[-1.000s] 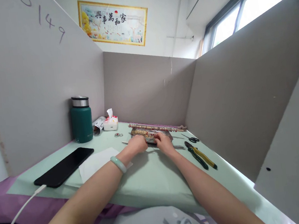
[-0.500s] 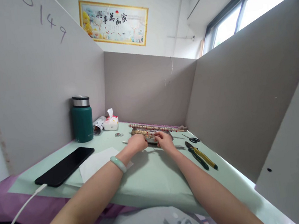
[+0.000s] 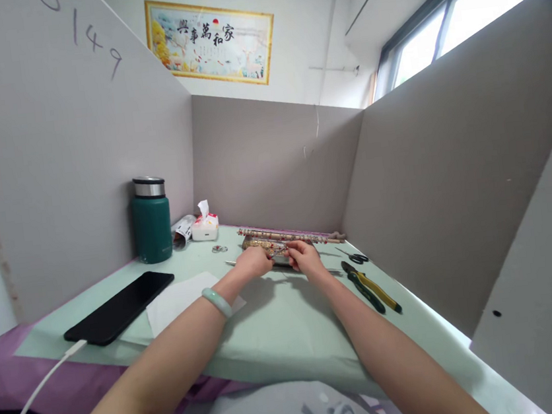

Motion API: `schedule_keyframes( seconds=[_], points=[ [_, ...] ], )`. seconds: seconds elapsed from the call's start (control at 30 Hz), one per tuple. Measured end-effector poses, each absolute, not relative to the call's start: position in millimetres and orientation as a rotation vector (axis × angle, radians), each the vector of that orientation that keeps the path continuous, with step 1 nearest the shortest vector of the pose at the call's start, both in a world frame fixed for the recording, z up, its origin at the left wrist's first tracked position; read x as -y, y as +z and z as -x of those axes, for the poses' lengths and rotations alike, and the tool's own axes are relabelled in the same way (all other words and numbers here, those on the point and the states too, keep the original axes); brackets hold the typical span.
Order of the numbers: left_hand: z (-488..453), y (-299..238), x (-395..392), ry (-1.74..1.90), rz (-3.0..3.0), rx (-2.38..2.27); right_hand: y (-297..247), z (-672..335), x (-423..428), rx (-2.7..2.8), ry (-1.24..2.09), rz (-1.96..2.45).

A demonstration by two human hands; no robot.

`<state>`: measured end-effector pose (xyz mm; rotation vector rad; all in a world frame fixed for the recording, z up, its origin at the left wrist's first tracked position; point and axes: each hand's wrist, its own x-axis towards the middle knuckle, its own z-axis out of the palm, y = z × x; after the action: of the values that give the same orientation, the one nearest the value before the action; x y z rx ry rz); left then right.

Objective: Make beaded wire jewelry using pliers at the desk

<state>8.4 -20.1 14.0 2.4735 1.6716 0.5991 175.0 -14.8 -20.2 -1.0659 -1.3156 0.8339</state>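
My left hand [image 3: 254, 262], with a pale green bangle [image 3: 216, 302] on its wrist, is closed at the front of a dark tray [image 3: 246, 243] that holds small gold-coloured and red pieces. My right hand [image 3: 304, 257] is pinched just to the right, its fingertips over the tray's contents. What sits between the fingers of either hand is too small to make out. Behind the tray lie rods strung with small beads [image 3: 294, 235]. A thin metal tool [image 3: 231, 262] sticks out to the left of my left hand, mostly hidden.
Pliers with green and yellow handles [image 3: 372, 288] and black scissors [image 3: 357, 258] lie at the right. To the left are a phone [image 3: 121, 308] on a cable, white paper [image 3: 177, 301], a green flask [image 3: 152, 221], a tissue pack [image 3: 205, 227] and small rings [image 3: 219, 248]. Partitions enclose the table.
My right hand has shifted slightly to the right and its fingers have moved a little over the tray. My left hand stays almost where it was.
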Motion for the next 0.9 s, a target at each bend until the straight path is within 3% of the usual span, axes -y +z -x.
schedule_keyframes(
  seconds=[0.43, 0.9],
  points=[
    [-9.1, 12.4, 18.1, 0.524, -2.368, -1.575, -22.4, -171.1, 15.6, 1.394, 0.756, 1.055],
    [-5.0, 7.6, 8.1, 0.607, -2.158, -1.264, -11.2, -176.3, 26.8, 1.278, 1.085, 0.836]
  ],
)
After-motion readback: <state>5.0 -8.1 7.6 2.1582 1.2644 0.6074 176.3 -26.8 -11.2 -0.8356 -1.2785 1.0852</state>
